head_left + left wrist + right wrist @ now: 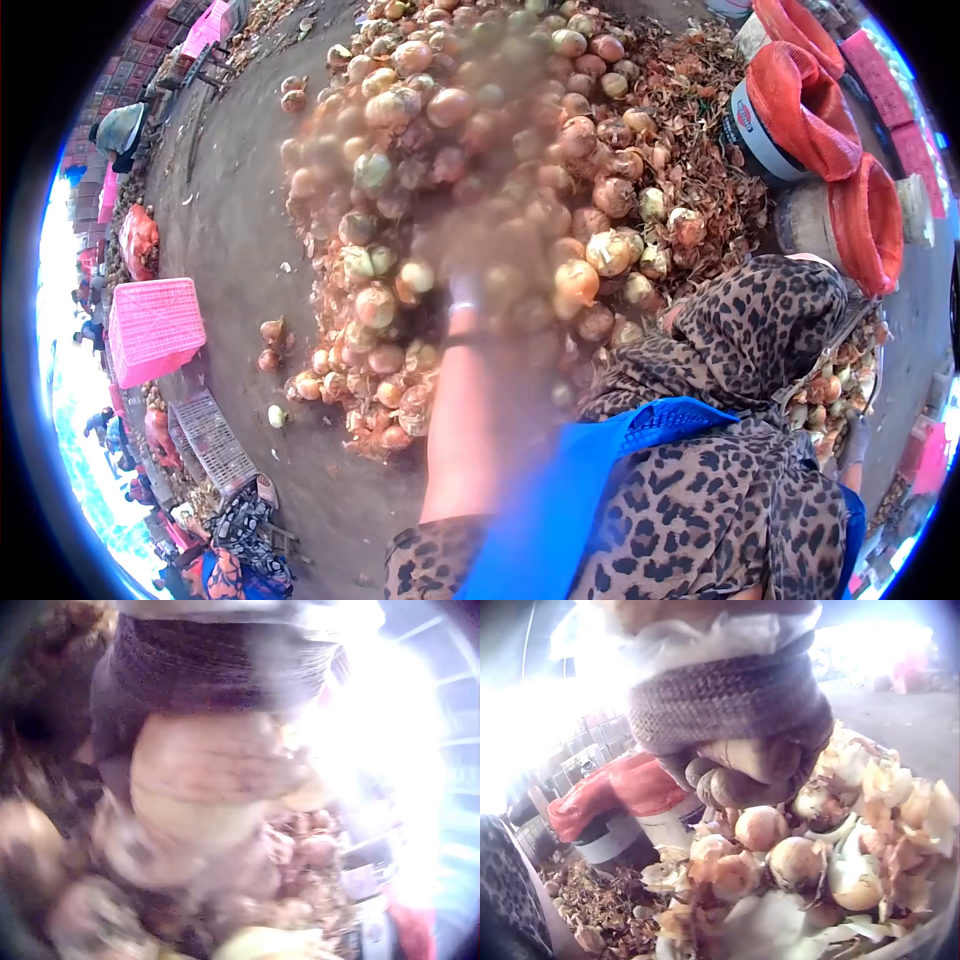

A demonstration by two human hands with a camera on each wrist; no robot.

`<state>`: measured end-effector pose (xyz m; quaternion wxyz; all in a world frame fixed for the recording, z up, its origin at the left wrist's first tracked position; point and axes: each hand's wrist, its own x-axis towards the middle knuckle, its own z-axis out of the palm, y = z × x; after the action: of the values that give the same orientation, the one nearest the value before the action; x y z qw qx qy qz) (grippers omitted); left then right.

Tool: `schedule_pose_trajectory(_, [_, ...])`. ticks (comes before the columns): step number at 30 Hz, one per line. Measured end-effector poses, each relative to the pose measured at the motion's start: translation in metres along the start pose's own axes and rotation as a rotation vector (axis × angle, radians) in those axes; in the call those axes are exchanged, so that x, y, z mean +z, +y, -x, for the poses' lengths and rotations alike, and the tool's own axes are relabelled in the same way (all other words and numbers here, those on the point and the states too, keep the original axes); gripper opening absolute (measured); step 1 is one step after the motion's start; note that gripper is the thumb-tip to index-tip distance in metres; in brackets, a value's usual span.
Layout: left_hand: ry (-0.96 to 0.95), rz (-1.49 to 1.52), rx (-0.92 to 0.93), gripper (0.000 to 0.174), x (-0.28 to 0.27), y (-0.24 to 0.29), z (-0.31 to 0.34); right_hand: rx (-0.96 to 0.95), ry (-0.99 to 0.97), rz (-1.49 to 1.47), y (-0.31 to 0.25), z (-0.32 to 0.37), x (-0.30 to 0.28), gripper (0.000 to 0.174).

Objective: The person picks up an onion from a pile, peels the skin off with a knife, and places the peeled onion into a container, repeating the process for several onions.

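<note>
My left hand [465, 290] reaches into a big heap of onions [375, 305], blurred by a smudge over the middle of the head view. Close up in the left wrist view, it wears a dark purple knit glove [202, 667], with blurred onions [94, 919] right below. Further right, my gloved right hand [855, 440] is over a container of onions [825, 395]. Its fingers [739, 787] curl downward close above several onions [761, 827] and loose peel in the right wrist view. I cannot tell what either hand holds, as both palms are hidden.
Dry onion skins [700, 110] cover the ground right of the heap. Buckets with red mesh sacks [800, 100] stand beyond them. On the left are a pink crate [155, 330] and a pale slatted crate [215, 440]. Leopard-print clothing [740, 330] fills the lower right.
</note>
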<state>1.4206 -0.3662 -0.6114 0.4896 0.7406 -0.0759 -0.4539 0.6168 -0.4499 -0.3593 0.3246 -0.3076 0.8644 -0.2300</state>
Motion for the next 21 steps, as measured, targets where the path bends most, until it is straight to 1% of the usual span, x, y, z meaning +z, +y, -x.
schedule_pose_trajectory(1, [0.009, -0.182, 0.116, 0.046, 0.027, 0.011, 0.004, -0.008, 0.000, -0.014, -0.006, 0.001, 0.004, 0.015])
schedule_pose_trajectory(3, [0.044, -0.502, 0.287, 0.042, 0.071, 0.017, 0.020, -0.043, -0.026, -0.035, -0.014, 0.007, 0.011, 0.017])
schedule_pose_trajectory(4, [0.045, -0.567, 0.333, 0.040, 0.089, 0.013, 0.030, -0.060, -0.038, -0.043, -0.015, 0.009, 0.012, 0.019])
schedule_pose_trajectory(5, [0.051, -0.596, 0.367, 0.039, 0.100, 0.007, 0.036, -0.069, -0.038, -0.027, -0.013, 0.008, 0.013, 0.019])
schedule_pose_trajectory(7, [0.078, -0.560, 0.399, 0.035, 0.110, 0.002, 0.047, -0.084, -0.025, 0.002, 0.002, 0.007, 0.007, 0.020])
schedule_pose_trajectory(9, [0.141, -0.513, 0.413, 0.032, 0.101, -0.007, 0.047, -0.022, 0.022, 0.008, 0.013, 0.014, -0.004, 0.019])
schedule_pose_trajectory(11, [0.244, -0.535, 0.387, 0.029, 0.075, 0.001, 0.045, 0.024, 0.035, 0.013, 0.017, 0.024, -0.012, 0.016])
schedule_pose_trajectory(12, [0.284, -0.622, 0.348, 0.028, 0.059, 0.008, 0.039, 0.044, 0.051, 0.007, 0.029, 0.021, -0.019, 0.015])
schedule_pose_trajectory(13, [0.301, -0.743, 0.294, 0.026, 0.044, 0.013, 0.032, 0.062, 0.062, 0.003, 0.040, 0.018, -0.025, 0.015])
schedule_pose_trajectory(14, [0.260, -0.974, 0.227, 0.025, 0.032, 0.014, 0.021, 0.081, 0.073, 0.000, 0.046, 0.013, -0.029, 0.015])
schedule_pose_trajectory(15, [0.256, -1.050, 0.150, 0.025, 0.036, 0.027, 0.023, 0.132, 0.090, 0.077, 0.044, 0.016, -0.028, 0.017])
schedule_pose_trajectory(17, [0.237, -1.190, 0.008, 0.025, 0.055, 0.051, 0.029, 0.140, 0.102, 0.078, 0.044, 0.026, -0.022, 0.019])
schedule_pose_trajectory(19, [0.314, -1.260, 0.113, 0.026, 0.056, 0.032, 0.028, 0.163, 0.083, 0.058, 0.044, 0.026, -0.022, 0.023])
schedule_pose_trajectory(21, [0.161, -1.285, -0.058, 0.031, 0.049, 0.049, 0.020, 0.105, 0.063, 0.088, 0.043, 0.026, -0.018, 0.023])
